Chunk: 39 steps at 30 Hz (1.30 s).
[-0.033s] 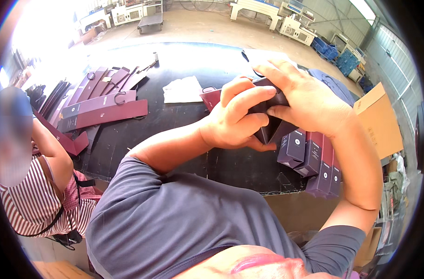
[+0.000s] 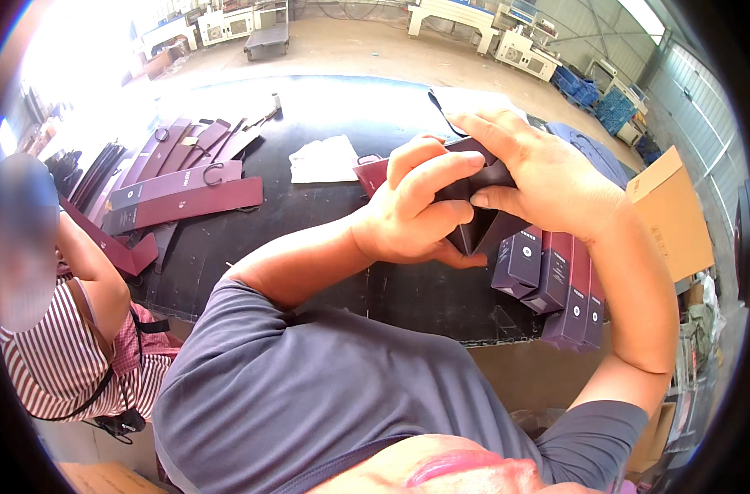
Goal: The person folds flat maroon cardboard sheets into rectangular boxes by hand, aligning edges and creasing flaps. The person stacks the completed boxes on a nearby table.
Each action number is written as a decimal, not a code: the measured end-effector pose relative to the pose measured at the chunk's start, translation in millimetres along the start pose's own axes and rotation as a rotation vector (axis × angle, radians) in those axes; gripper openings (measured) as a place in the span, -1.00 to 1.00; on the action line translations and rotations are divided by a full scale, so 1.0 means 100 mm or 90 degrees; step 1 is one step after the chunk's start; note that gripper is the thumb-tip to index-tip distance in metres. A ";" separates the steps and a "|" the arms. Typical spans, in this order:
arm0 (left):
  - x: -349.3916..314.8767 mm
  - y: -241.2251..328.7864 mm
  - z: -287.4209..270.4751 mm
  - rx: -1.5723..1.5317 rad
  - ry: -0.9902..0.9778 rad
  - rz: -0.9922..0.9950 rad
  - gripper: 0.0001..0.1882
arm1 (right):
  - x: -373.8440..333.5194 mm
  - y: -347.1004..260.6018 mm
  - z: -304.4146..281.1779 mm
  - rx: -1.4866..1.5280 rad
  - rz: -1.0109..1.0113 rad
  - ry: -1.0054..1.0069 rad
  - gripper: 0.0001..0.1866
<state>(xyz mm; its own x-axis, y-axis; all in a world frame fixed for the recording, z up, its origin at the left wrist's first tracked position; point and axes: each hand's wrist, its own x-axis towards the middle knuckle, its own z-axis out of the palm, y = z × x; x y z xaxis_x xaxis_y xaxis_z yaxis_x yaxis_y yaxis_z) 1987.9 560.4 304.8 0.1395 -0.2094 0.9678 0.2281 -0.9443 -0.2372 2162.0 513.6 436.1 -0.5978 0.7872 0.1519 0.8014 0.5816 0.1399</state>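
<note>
Between my two hands is a long dark purple carton, its end open and its dark inside showing. My left hand grips it from the left, with bent fingers at the rim. From the right my right hand curves over the far side, its thumb at the opening. Most of the carton is hidden behind my hands. Close by on the right, several purple box-shaped cartons lie side by side on the black table. A maroon piece with a cord loop shows just beyond my left hand.
Flat purple and maroon carton pieces with cord handles are heaped at the table's left. A white cloth or paper lies mid-table. Another person in stripes stands at the left. An open cardboard box is at the right.
</note>
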 end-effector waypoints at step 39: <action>-0.54 -0.06 0.06 -0.069 -0.015 0.090 -0.55 | -0.06 -0.06 0.60 0.215 0.109 0.011 -0.53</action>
<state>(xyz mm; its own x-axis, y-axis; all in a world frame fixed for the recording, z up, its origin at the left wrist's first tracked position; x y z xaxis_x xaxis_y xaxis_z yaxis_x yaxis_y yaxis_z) 1984.8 578.7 253.5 0.1859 -0.3365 0.9232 0.1000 -0.9282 -0.3584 2162.5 517.9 375.8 -0.4528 0.8766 0.1628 0.8498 0.4796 -0.2186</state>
